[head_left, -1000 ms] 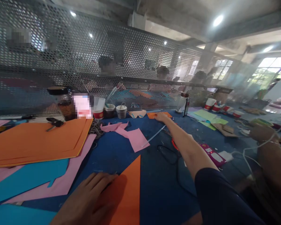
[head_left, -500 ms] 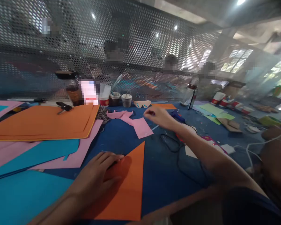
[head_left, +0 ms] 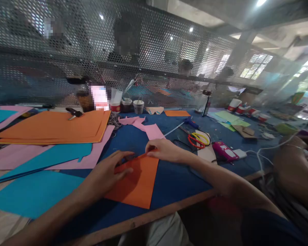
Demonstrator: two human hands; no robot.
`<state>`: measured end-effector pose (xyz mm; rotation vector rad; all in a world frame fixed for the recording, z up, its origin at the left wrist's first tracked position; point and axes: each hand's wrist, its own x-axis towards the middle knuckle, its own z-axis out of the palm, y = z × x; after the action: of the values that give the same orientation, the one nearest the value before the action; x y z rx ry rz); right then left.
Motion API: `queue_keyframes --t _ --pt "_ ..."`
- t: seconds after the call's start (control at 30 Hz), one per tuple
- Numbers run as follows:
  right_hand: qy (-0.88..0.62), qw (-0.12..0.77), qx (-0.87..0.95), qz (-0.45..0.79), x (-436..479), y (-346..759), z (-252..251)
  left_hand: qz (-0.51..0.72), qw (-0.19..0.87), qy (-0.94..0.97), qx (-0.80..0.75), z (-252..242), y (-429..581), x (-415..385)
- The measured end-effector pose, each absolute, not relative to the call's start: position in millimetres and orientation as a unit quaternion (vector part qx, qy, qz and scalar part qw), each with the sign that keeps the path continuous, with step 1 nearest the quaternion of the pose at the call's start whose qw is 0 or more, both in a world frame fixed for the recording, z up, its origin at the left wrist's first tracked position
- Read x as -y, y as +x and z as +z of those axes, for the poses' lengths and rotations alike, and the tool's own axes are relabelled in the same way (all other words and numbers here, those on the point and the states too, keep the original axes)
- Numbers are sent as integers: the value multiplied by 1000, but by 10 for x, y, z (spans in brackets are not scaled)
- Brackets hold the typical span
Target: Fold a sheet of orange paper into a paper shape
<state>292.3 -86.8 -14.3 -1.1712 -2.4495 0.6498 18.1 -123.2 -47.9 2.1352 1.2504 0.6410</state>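
An orange sheet of paper (head_left: 140, 184) lies on the blue tabletop in front of me, its far edge slightly raised. My right hand (head_left: 164, 149) pinches that far edge between thumb and fingertips. At the sheet's left side rests my left hand (head_left: 106, 172), thumb and forefinger apart, the thumb over the paper. Just beyond my right hand is a cut pink paper piece (head_left: 154, 131), partly covered by it. To the right lie scissors with red and yellow handles (head_left: 199, 139) and a blue glue gun (head_left: 191, 122).
Orange sheets (head_left: 53, 126) are stacked at the left, with blue sheets (head_left: 43, 193) nearer. Paper cups (head_left: 138, 106) and a glass jar (head_left: 201, 102) stand before the perforated metal screen (head_left: 154, 58). A magenta device (head_left: 224, 151) with a white cable is at right, near another person's arm (head_left: 296, 167).
My right hand has come down and nearer, from above the pink piece to the orange sheet's far edge, and taken hold of it. The scissors and magenta device show more fully.
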Motion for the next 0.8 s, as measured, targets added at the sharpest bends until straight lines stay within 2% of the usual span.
queue_keyframes --t 0.13,0.33,0.4,0.53,0.7,0.8 --pt "-434 215 841 239 843 2983 -34 223 356 742 -522 -404 68 1111" --pt "-466 318 786 252 739 3073 -43 232 433 709 -506 -324 0 1017" --pt "-483 356 772 210 732 3075 -57 237 465 689 -503 -309 10 1030" --pt "-469 428 773 11 912 3001 -11 296 515 607 -528 -332 40 1070" --pt "-374 364 839 -156 1353 2790 111 357 535 531 -552 -391 99 1108" --pt "-315 330 876 -158 1507 2641 94 384 558 494 -544 -373 156 1154"
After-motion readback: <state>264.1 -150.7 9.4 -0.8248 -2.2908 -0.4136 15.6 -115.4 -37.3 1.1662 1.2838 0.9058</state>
